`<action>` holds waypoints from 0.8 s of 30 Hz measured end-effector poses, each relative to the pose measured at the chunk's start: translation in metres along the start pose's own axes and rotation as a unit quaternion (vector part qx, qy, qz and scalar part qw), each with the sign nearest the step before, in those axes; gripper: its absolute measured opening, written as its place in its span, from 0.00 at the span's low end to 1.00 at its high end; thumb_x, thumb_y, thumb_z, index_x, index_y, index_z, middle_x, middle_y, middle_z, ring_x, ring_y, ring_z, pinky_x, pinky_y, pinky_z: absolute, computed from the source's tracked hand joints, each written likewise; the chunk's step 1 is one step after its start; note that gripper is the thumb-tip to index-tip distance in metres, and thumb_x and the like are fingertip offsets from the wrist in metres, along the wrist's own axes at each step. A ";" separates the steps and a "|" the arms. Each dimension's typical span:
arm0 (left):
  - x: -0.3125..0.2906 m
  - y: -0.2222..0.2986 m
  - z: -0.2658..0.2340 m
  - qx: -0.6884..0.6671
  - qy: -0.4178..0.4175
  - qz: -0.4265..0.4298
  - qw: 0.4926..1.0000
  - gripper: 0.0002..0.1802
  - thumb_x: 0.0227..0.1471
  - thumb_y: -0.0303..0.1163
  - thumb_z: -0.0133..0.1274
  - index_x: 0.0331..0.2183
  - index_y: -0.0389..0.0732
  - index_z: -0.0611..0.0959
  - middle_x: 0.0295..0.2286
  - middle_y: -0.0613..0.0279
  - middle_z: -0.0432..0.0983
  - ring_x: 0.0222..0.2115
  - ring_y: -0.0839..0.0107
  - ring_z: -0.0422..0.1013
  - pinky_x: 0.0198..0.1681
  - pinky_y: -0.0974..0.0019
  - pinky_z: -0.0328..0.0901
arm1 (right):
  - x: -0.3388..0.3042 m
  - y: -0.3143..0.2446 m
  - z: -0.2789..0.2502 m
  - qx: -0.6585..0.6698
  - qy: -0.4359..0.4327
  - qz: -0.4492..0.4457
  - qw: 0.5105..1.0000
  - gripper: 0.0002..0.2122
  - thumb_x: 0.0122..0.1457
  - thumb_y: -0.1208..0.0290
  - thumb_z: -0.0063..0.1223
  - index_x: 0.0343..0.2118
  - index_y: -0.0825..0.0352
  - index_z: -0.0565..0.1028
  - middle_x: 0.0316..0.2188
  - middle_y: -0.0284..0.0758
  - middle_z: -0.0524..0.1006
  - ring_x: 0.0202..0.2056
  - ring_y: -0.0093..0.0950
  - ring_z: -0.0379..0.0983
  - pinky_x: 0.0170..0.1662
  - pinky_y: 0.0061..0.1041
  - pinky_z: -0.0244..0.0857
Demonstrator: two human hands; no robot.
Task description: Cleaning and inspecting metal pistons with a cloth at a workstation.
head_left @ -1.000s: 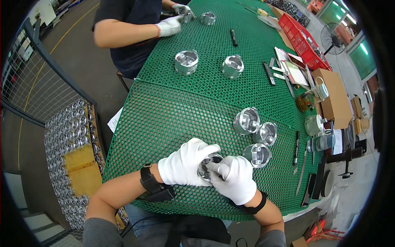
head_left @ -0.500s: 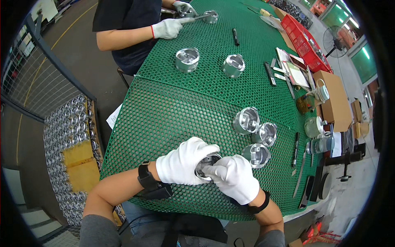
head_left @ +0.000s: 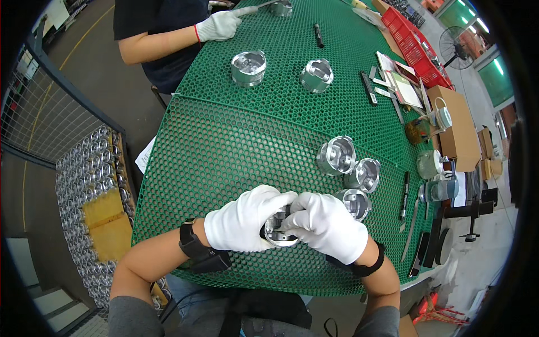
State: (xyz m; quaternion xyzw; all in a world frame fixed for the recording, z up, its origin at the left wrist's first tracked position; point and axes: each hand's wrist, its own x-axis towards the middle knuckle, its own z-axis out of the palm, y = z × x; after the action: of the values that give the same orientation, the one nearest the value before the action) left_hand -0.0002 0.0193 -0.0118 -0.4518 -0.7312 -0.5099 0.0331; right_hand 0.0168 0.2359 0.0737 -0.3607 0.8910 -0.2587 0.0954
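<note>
A silvery metal piston (head_left: 281, 235) is held low over the near part of the green mat, its hollow side facing up. My left hand (head_left: 240, 220), in a white glove, wraps round its left side. From the right, my gloved right hand (head_left: 332, 226) has its fingers curled and pressed at the piston's open rim; whether they pinch anything small inside is hidden. Just beyond the right hand stand three more pistons: one farthest (head_left: 337, 155), one beside it (head_left: 363, 175), and a nearer one (head_left: 355, 203) partly covered by that hand.
Two pistons (head_left: 249, 68) (head_left: 317, 76) stand farther along the perforated green mat (head_left: 224, 149). Across the far left, a co-worker's gloved hand (head_left: 220, 26) holds a long tool at another piston (head_left: 282, 8). Markers, papers, jars and a red crate (head_left: 412, 48) line the right side.
My right hand has shifted from inside the piston toward its far rim, and the piston has tipped or turned in my left hand. The whole view has shifted slightly.
</note>
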 end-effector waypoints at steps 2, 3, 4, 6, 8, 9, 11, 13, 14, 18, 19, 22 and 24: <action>-0.001 0.000 -0.001 -0.007 -0.011 -0.007 1.000 0.48 0.39 0.40 0.75 0.56 0.29 0.70 0.40 0.46 0.77 0.39 0.48 0.75 0.44 0.51 0.70 | 0.005 0.002 -0.002 0.002 -0.027 0.000 1.000 0.07 0.51 0.70 0.65 0.29 0.67 0.81 0.37 0.41 0.78 0.30 0.39 0.78 0.31 0.36 0.74; -0.001 0.000 -0.001 -0.013 -0.021 -0.012 1.000 0.48 0.39 0.40 0.74 0.57 0.28 0.69 0.41 0.45 0.75 0.40 0.48 0.74 0.45 0.51 0.69 | 0.007 0.004 -0.002 0.032 -0.028 -0.004 0.999 0.07 0.50 0.70 0.65 0.29 0.67 0.81 0.38 0.42 0.78 0.30 0.39 0.78 0.32 0.37 0.74; -0.001 0.000 -0.001 -0.015 -0.021 -0.012 1.000 0.48 0.39 0.40 0.74 0.57 0.28 0.69 0.41 0.45 0.75 0.40 0.48 0.74 0.45 0.51 0.69 | 0.008 0.005 -0.001 0.062 -0.029 -0.008 0.998 0.07 0.50 0.70 0.65 0.29 0.68 0.81 0.40 0.43 0.78 0.31 0.40 0.78 0.32 0.37 0.74; -0.001 0.001 -0.002 -0.016 -0.016 -0.020 1.000 0.48 0.39 0.39 0.74 0.56 0.28 0.69 0.42 0.45 0.75 0.40 0.47 0.74 0.45 0.51 0.69 | 0.009 0.004 0.001 0.076 -0.030 0.013 0.997 0.06 0.49 0.72 0.66 0.29 0.65 0.83 0.35 0.39 0.79 0.31 0.38 0.78 0.34 0.35 0.74; -0.002 0.000 -0.001 -0.015 -0.010 -0.020 1.000 0.49 0.38 0.40 0.75 0.56 0.28 0.70 0.40 0.45 0.77 0.39 0.47 0.75 0.45 0.50 0.70 | 0.007 0.004 0.005 0.090 -0.030 0.034 0.995 0.05 0.48 0.74 0.67 0.29 0.63 0.84 0.31 0.35 0.80 0.32 0.36 0.78 0.36 0.32 0.73; -0.002 -0.001 0.000 -0.013 -0.004 -0.020 1.000 0.50 0.37 0.40 0.76 0.57 0.29 0.70 0.39 0.46 0.78 0.38 0.46 0.76 0.45 0.50 0.70 | 0.004 0.005 0.010 0.060 -0.020 0.035 0.997 0.05 0.48 0.72 0.66 0.28 0.64 0.82 0.32 0.38 0.79 0.31 0.38 0.78 0.34 0.35 0.73; -0.003 0.002 -0.002 -0.009 -0.009 -0.034 0.999 0.50 0.36 0.39 0.76 0.57 0.29 0.70 0.40 0.46 0.78 0.39 0.46 0.76 0.45 0.50 0.70 | 0.000 0.002 0.015 0.030 -0.012 0.036 0.999 0.07 0.49 0.69 0.66 0.28 0.65 0.80 0.33 0.42 0.78 0.30 0.39 0.78 0.31 0.37 0.73; -0.002 0.004 -0.002 -0.008 -0.015 -0.045 0.999 0.49 0.36 0.39 0.75 0.57 0.29 0.70 0.40 0.46 0.78 0.39 0.46 0.76 0.45 0.50 0.70 | 0.000 -0.010 0.018 -0.033 0.051 0.074 0.995 0.07 0.48 0.68 0.66 0.27 0.63 0.79 0.30 0.40 0.77 0.29 0.39 0.78 0.30 0.37 0.72; -0.002 0.004 -0.002 -0.007 -0.013 -0.046 0.999 0.49 0.36 0.38 0.75 0.57 0.30 0.71 0.40 0.46 0.78 0.40 0.46 0.75 0.46 0.49 0.70 | -0.001 -0.011 0.024 -0.068 0.075 0.079 0.992 0.08 0.47 0.68 0.67 0.26 0.64 0.78 0.29 0.40 0.76 0.27 0.39 0.77 0.29 0.37 0.71; -0.001 0.006 -0.001 -0.005 -0.021 -0.052 0.998 0.49 0.35 0.38 0.75 0.57 0.31 0.71 0.41 0.46 0.78 0.41 0.46 0.75 0.46 0.49 0.70 | -0.005 -0.013 0.021 -0.063 0.075 0.101 0.990 0.08 0.48 0.69 0.66 0.25 0.65 0.77 0.29 0.41 0.76 0.27 0.40 0.76 0.29 0.37 0.72; -0.002 0.006 0.000 -0.004 -0.021 -0.051 0.998 0.49 0.35 0.38 0.75 0.57 0.31 0.71 0.41 0.46 0.78 0.41 0.46 0.75 0.46 0.49 0.70 | -0.004 -0.007 0.018 -0.028 0.052 0.080 0.995 0.08 0.48 0.69 0.66 0.25 0.66 0.77 0.29 0.41 0.76 0.27 0.40 0.77 0.29 0.37 0.72; -0.002 0.005 0.001 -0.010 -0.010 -0.056 0.998 0.49 0.36 0.39 0.75 0.57 0.31 0.71 0.40 0.46 0.77 0.41 0.46 0.75 0.46 0.49 0.69 | 0.002 0.007 0.010 0.020 0.015 0.023 0.999 0.08 0.49 0.70 0.65 0.26 0.67 0.77 0.30 0.41 0.76 0.27 0.41 0.77 0.29 0.38 0.73; 0.000 0.006 0.000 -0.005 -0.028 -0.067 0.997 0.49 0.37 0.40 0.75 0.56 0.30 0.71 0.40 0.46 0.77 0.41 0.46 0.75 0.46 0.49 0.69 | 0.006 0.010 0.007 0.032 0.000 -0.011 0.999 0.08 0.50 0.70 0.65 0.26 0.68 0.77 0.30 0.40 0.76 0.26 0.41 0.77 0.29 0.38 0.73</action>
State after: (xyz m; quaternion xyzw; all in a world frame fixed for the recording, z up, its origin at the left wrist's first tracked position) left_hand 0.0039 0.0192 -0.0076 -0.4159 -0.7580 -0.5020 -0.0238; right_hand 0.0093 0.2354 0.0628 -0.3672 0.8783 -0.2880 0.1038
